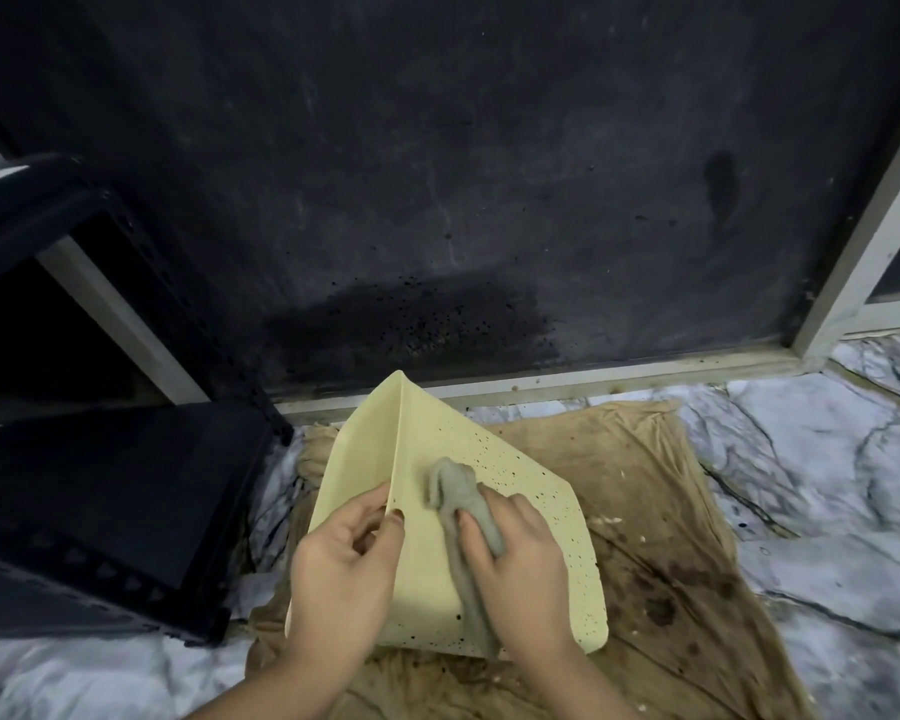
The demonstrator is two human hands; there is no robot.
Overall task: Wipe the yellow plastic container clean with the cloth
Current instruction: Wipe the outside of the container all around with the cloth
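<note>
Two hands work on a pale yellow container (pixel 515 511) that lies tilted on a brown stained sheet (pixel 687 563) spread over a marble-patterned floor (pixel 827 485). Left hand (pixel 341 574): grip clamped on the container's raised corner edge, thumb on one face and fingers on the other. Right hand (pixel 515 569): grip closed on a grey cloth (pixel 455 493), pressing it flat against the container's upper face; one end of the cloth bunches ahead of the fingers, the other trails under the palm toward the near edge. Dark specks dot the container's face, densest toward its right side and near edge. Behind the container stands a dark panel (pixel 463 174) in a pale frame (pixel 619 374), with dark spatter low on it. A black crate (pixel 110 511) sits at the left.
</note>
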